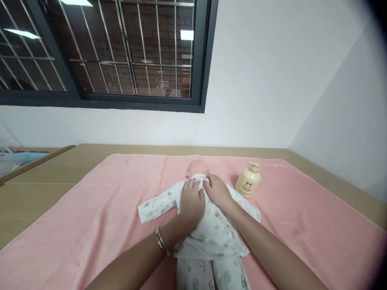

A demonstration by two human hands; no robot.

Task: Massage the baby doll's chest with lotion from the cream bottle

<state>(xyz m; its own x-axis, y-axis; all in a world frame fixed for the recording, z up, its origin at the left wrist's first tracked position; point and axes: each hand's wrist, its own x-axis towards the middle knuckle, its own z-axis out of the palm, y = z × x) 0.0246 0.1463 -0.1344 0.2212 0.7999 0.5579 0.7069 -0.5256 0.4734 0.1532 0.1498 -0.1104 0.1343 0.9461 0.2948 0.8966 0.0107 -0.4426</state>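
A baby doll [198, 167] lies with its head toward the wall, dressed in a white printed top [211, 235] and matching trousers [195, 276]. Both sleeves spread out to the sides, and no face shows. My left hand [192, 201] rests flat on the upper left of the top, fingers pointing toward the head; a silver bangle circles that wrist. Close beside it, my right hand [217, 191] lies on the upper right near the collar, fingers extended. Neither hand grips anything.
A cream pump bottle [248, 180] stands right of the doll. Beneath both is a pink cloth [127, 225] over a wooden tabletop [48, 193]. A white wall [254, 88] and a dark-framed barred window [133, 102] rise behind. Something blue [27, 157] lies beyond the left edge.
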